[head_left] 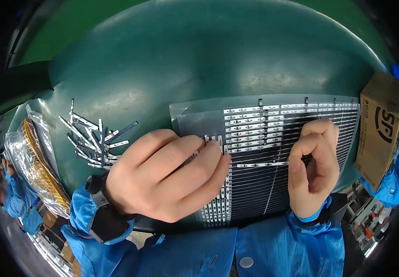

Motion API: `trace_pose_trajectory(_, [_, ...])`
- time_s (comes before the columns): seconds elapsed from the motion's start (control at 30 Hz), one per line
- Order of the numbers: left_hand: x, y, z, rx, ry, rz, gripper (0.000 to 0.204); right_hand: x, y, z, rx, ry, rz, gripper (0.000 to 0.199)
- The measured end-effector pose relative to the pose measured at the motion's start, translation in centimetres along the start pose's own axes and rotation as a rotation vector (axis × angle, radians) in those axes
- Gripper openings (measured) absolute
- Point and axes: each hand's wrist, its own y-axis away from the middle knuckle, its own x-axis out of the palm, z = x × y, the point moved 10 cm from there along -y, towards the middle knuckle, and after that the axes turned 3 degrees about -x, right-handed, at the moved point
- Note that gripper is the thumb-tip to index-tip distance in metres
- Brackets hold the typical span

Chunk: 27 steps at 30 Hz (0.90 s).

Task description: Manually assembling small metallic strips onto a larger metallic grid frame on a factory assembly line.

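— Blue sleeves [273, 249] of a work coat fill the bottom edge, closest to the lens, with a white button on the front. What sits above them?

— Both bare hands, resting on a dark slotted panel [255, 184] that lies on a green table mat [199, 60]. Pale narrow strips [255, 124] fill the panel's upper rows; the lower rows are dark.

— What is the left hand [167, 177] doing?

— It lies knuckles-up on the panel's left part, fingers curled together, fingertips [218, 154] pressing where the filled rows end. A dark wrist strap [102, 212] sits at its cuff. Whether anything is pinched under those fingers I cannot tell.

— And the right hand [312, 168]?

— Curled closed, thumb and forefinger pinching the right end of a single pale strip [262, 164], which lies horizontally across the panel just below the filled rows, between the two hands.

— Anything else around?

— A loose heap of similar strips [93, 138] lies on the mat left of the left hand, well apart from the panel. Further left, clear plastic bags holding yellow-orange parts [38, 161] hang over the table edge. A brown cardboard box [381, 129] stands at the panel's right edge
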Motion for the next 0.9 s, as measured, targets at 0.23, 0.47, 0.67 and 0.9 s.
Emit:
trace_pose_trajectory(0.23, [0.06,0.17,0.34,-0.045,-0.006,-0.031,0.028,0.5,-0.22,0.25,-0.012,0.081,-0.026,0.014])
trace_pose_trajectory(0.47, [-0.08,0.12,0.75,-0.093,0.061,-0.025,0.028,0.55,-0.14,0.22,-0.017,0.118,-0.014,0.013])
trace_pose_trajectory(0.67, [0.02,0.22,0.58,-0.086,0.033,-0.038,0.028,0.64,-0.14,0.22,-0.043,0.12,0.001,0.013])
trace_pose_trajectory(0.9, [0.23,0.11,0.57,-0.076,0.05,-0.014,0.028,0.55,0.0,0.05,-0.024,0.11,-0.025,0.014])
